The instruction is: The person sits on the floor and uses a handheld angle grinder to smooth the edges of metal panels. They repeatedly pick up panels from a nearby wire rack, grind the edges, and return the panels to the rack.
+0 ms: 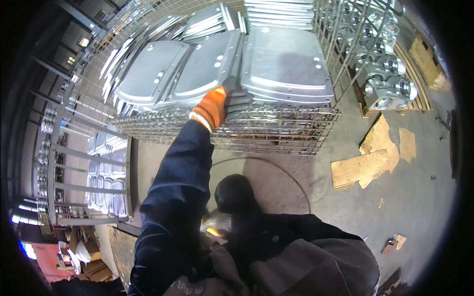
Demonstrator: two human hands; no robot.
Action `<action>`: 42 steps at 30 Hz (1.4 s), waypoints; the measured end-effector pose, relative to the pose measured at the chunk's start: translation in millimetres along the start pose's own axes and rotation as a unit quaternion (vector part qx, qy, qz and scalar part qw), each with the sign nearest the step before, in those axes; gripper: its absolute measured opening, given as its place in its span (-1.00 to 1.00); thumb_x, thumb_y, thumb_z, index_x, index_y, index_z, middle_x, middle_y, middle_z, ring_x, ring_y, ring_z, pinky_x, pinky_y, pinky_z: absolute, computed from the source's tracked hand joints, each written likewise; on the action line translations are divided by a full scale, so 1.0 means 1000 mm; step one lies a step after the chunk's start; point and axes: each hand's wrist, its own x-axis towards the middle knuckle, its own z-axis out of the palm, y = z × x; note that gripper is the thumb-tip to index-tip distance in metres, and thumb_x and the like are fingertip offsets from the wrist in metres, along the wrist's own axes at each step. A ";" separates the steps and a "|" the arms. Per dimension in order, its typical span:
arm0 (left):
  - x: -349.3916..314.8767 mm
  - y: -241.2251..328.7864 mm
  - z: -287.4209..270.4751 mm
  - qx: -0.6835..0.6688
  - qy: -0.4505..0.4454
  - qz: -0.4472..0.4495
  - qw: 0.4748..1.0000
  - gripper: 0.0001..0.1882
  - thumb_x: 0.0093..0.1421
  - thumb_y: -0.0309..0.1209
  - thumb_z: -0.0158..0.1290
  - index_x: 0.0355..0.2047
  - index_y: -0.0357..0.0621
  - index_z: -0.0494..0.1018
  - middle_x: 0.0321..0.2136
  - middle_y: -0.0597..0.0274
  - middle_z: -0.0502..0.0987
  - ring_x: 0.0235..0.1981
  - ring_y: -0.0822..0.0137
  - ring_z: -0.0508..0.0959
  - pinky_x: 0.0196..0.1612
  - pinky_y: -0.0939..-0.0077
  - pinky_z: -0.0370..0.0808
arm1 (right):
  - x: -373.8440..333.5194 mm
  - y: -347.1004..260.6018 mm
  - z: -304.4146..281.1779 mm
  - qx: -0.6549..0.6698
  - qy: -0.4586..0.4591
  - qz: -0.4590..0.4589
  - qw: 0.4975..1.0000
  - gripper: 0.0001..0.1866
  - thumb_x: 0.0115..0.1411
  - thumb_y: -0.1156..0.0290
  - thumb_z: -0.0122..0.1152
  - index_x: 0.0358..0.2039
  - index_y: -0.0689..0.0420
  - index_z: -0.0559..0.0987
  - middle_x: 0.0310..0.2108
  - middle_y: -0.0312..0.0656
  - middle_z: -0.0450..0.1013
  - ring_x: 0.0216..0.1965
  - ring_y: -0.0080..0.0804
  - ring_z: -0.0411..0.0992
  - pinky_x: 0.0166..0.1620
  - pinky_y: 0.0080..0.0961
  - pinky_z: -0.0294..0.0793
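My left hand (pixel 220 102), in an orange glove with dark fingers, reaches to the front edge of a wire mesh basket (pixel 286 129). Its fingers point right, slightly apart, against the near edge of the stacked metal panels; the thumb side is uppermost. No lifted panel shows in it. Grey panels with rounded corners and small holes fill the basket. The right-hand stack (pixel 289 56) lies just beyond my fingertips, the middle stack (pixel 207 61) beside the thumb, and another stack (pixel 150 69) farther left. My right hand is out of view.
Several shiny metal castings (pixel 387 91) stand on a wooden pallet at the right. Torn cardboard (pixel 363 165) lies on the floor. A thin curved cable or hose (pixel 291 180) runs below the basket. At the left is a railed rack (pixel 91 190) with more panels.
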 end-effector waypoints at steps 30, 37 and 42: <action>0.086 -0.011 0.049 -0.416 0.075 -0.056 0.905 -0.53 0.09 -0.22 0.22 -0.06 -0.05 0.31 -0.17 0.30 0.36 -0.23 0.30 0.31 0.00 0.29 0.33 | 0.019 -0.012 -0.025 0.046 0.045 -0.075 0.995 -0.65 0.06 0.25 0.31 -0.24 0.19 0.49 -0.49 -0.22 0.46 -0.51 -0.48 0.43 -0.40 -0.55 0.42; 0.077 -0.008 0.062 -0.377 0.060 0.062 0.922 -0.73 0.20 -0.16 0.08 -0.15 0.06 0.38 -0.23 0.30 0.39 -0.26 0.33 0.31 -0.26 0.41 0.39 | 0.010 -0.022 -0.026 0.029 0.050 -0.090 0.994 -0.64 0.05 0.26 0.31 -0.22 0.20 0.49 -0.48 -0.21 0.47 -0.50 -0.46 0.44 -0.39 -0.54 0.43; 0.080 -0.032 0.059 -0.354 0.136 -0.030 0.925 -0.76 0.18 -0.15 0.11 -0.27 0.01 0.42 -0.36 0.35 0.41 -0.43 0.35 0.34 -0.39 0.41 0.37 | 0.006 -0.024 -0.041 0.054 0.032 -0.087 0.994 -0.64 0.05 0.27 0.32 -0.21 0.21 0.49 -0.48 -0.20 0.48 -0.50 -0.45 0.45 -0.38 -0.53 0.44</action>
